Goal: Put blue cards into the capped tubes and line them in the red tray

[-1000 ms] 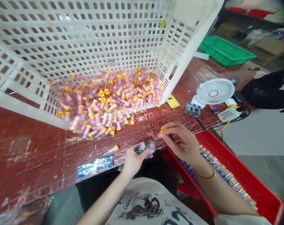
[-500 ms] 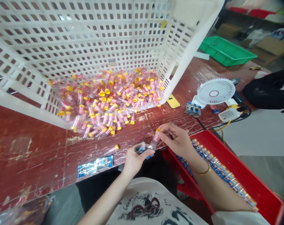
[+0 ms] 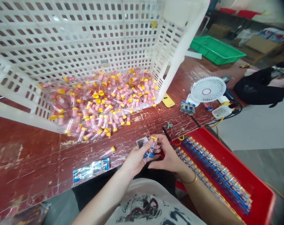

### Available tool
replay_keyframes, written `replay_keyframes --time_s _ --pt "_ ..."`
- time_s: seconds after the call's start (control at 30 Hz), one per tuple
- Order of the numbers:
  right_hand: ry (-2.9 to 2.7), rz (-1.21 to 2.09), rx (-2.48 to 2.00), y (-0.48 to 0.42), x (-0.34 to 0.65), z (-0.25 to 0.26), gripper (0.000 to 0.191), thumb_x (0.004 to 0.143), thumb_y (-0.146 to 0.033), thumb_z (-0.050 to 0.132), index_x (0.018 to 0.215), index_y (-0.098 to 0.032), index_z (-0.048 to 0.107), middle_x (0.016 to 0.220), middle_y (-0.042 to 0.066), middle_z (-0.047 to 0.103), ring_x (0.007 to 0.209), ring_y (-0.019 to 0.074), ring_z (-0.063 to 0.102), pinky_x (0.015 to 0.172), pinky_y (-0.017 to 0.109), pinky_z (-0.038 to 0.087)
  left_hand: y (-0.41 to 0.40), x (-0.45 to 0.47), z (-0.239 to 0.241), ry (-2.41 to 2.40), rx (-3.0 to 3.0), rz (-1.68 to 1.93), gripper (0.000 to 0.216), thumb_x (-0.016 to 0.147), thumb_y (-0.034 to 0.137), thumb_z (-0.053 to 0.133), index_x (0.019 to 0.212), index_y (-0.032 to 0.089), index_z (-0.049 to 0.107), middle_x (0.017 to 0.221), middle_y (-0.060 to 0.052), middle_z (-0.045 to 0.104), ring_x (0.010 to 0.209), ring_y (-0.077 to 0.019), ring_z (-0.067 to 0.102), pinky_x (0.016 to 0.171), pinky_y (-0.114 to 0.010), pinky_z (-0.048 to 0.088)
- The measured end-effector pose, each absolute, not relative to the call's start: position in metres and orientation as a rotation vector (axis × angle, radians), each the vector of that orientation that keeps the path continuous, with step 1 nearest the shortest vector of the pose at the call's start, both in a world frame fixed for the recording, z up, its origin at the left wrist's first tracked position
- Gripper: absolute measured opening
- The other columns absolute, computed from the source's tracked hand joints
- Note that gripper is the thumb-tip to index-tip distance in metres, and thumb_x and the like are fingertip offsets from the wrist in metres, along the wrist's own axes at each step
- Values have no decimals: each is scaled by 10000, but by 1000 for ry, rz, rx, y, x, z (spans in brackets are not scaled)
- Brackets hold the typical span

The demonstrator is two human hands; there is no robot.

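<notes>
My left hand is closed, its thumb pressing a yellow-capped tube that now shows blue printed wrapping. A small flat printed piece sticks out beside the tube from the same hand. My right hand curves round the far side, its fingertips touching or close behind the tube, its thumb spread away. Near my left forearm lie a loose yellow-capped clear tube and a strip of shiny blue wrappers. Several clear tubes with pink contents are heaped in the white basket.
Right of my lap stands a red tray with rows of blue-wrapped tubes. On the red table are a white fan, a small bundle, a yellow card, a power adapter with cables, and a green tray.
The clear tube that my right fingers held by its cap now sits in my left hand with blue wrapping on it. My right thumb has come away. The view has shifted slightly right.
</notes>
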State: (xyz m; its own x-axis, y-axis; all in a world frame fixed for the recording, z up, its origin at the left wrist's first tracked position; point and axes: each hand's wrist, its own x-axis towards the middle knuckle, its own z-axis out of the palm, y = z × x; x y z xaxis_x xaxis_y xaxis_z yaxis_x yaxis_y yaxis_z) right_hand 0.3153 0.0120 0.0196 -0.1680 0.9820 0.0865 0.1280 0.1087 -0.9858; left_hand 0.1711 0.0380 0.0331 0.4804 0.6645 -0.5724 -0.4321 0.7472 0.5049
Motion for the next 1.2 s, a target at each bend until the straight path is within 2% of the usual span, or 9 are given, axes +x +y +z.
replay_keyframes --time_s 0.07,0.17,0.33,0.6,0.83,0.97,1.03,1.1,1.2 --pt "-1489 1033 -1245 9 309 18 793 561 -268 839 1188 -275 355 1144 78 505 1048 241 563 866 377 517 37 174 34 832 335 682 311 703 333 776 932 135 709 799 -76 744 733 -188 695 694 -285 566" --pt "-1475 929 -1262 7 304 16 670 623 -189 768 1133 -268 340 1097 75 480 1019 230 564 827 356 529 33 173 35 860 386 693 335 665 329 804 927 137 719 801 -60 747 739 -168 691 672 -231 540" --pt "-1510 955 -1141 7 308 19 639 629 -131 722 1096 -259 305 1057 60 443 994 211 535 831 343 502 28 171 42 901 423 718 380 603 316 841 911 127 726 831 -63 751 761 -173 690 655 -214 519" --pt "-1468 925 -1137 4 310 17 592 622 -105 707 1046 -244 319 1052 57 418 966 193 506 823 339 477 26 176 45 872 458 732 373 648 287 819 970 137 704 827 -61 750 743 -175 695 642 -227 520" --pt "-1508 853 -1195 4 315 25 601 610 -197 761 1041 -236 345 1063 61 433 953 196 520 843 346 471 27 182 35 914 589 785 291 648 281 814 872 123 717 787 -47 741 735 -162 677 772 -267 522" --pt "-1558 651 -1393 -7 340 30 596 596 -259 762 1042 -223 368 1053 57 466 955 203 520 862 342 459 27 188 32 1002 690 700 403 680 381 769 992 137 697 877 -71 739 843 -242 683 764 -348 554" --pt "-1545 568 -1576 -26 379 19 625 608 -319 754 1079 -220 355 1061 56 487 944 200 530 858 333 462 27 191 29 1028 719 659 387 713 447 717 953 144 699 882 -82 739 907 -276 672 750 -368 566" --pt "-1460 455 -1929 -63 437 -2 630 632 -375 729 1113 -218 353 1083 58 501 955 201 535 866 327 459 26 194 24 1042 816 529 406 726 488 686 953 151 696 812 -74 741 864 -278 681 742 -388 574" --pt "-1147 303 -2552 -152 535 -35 566 631 -384 695 1077 -194 404 1075 87 515 957 234 541 847 349 459 18 194 16 1049 934 228 422 688 473 726 932 130 703 846 -95 750 813 -269 692 749 -365 561"
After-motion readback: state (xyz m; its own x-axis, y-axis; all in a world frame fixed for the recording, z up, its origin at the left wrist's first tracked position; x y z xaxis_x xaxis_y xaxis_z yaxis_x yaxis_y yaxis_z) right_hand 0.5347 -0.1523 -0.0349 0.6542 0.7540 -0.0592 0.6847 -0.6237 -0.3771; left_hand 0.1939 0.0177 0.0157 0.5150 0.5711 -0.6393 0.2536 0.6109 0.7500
